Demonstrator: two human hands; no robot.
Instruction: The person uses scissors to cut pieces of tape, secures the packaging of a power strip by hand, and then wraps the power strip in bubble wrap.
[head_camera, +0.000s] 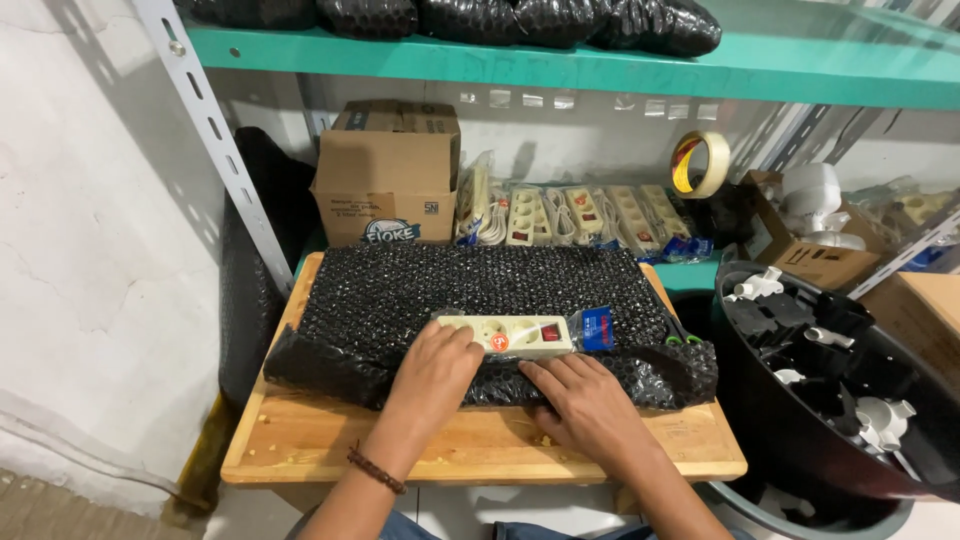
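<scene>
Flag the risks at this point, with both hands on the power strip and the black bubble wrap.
1. The power strip lies near the front edge of the black bubble wrap, with only the left hand on it; it could slide as the wrap folds.
2. The right hand presses the wrap's front fold alone, so the fold may go uneven.
3. The sheet's right end overhangs the wooden board beside the black tub and could snag.
</scene>
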